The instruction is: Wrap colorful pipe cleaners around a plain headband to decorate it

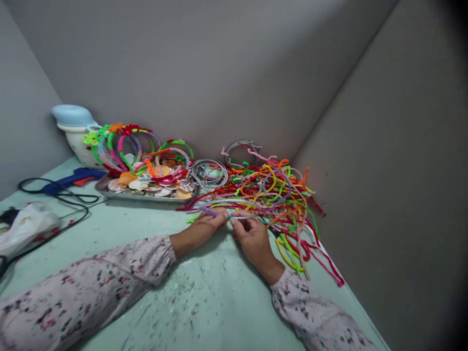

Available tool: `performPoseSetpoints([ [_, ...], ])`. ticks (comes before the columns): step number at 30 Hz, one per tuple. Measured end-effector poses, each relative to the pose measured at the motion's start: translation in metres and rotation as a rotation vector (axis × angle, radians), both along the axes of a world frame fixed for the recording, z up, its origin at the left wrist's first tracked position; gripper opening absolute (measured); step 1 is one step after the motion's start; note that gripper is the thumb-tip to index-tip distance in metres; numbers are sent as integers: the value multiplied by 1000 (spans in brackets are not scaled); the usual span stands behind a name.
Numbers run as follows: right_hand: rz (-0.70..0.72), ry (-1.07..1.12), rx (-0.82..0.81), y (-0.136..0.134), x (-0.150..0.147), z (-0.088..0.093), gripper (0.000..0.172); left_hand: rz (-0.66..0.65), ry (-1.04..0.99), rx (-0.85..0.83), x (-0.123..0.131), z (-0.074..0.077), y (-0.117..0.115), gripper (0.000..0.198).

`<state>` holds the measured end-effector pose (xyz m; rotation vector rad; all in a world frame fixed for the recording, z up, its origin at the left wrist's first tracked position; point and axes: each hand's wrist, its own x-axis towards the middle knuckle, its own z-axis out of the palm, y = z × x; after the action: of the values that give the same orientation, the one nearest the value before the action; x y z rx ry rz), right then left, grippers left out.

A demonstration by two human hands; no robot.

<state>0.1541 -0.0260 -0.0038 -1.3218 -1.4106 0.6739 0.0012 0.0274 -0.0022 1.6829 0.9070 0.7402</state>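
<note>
A thin pale headband [239, 201] curves above my two hands, partly wrapped in purple pipe cleaner [207, 210]. My left hand [207, 228] is closed around the band beside the purple section. With thumb and fingers pinched together, my right hand [254, 240] grips a teal pipe cleaner [229, 218] against the band, close to the left fingertips. A teal length also shows behind the right hand, but its full run is hidden. Just right of that hand lie scissors with yellow and red handles [283, 254], partly covered by loose pipe cleaners.
A heap of coloured pipe cleaners [281, 187] spreads behind and to the right. Bare wire bands [209, 174] sit beside a metal tray [146, 197] holding shells and finished headbands [120, 146]. Leftward are a blue glue gun [69, 180], black cord [82, 207], plastic bag [31, 224] and lidded container [76, 131].
</note>
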Motion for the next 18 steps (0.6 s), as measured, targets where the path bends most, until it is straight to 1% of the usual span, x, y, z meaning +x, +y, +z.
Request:
performPoseSetpoints([
  [9, -47, -87, -11, -2, -2, 3, 20, -38, 13, 67, 0, 6, -4, 32],
  [12, -69, -113, -33, -2, -2, 5, 20, -44, 18, 91, -2, 1, -3, 30],
  [15, -81, -121, -15, -3, -1, 5, 20, -49, 35, 118, -4, -4, 0, 29],
  [18, -67, -106, 0, -5, -1, 4, 27, -30, 34, 112, -5, -6, 1, 29],
])
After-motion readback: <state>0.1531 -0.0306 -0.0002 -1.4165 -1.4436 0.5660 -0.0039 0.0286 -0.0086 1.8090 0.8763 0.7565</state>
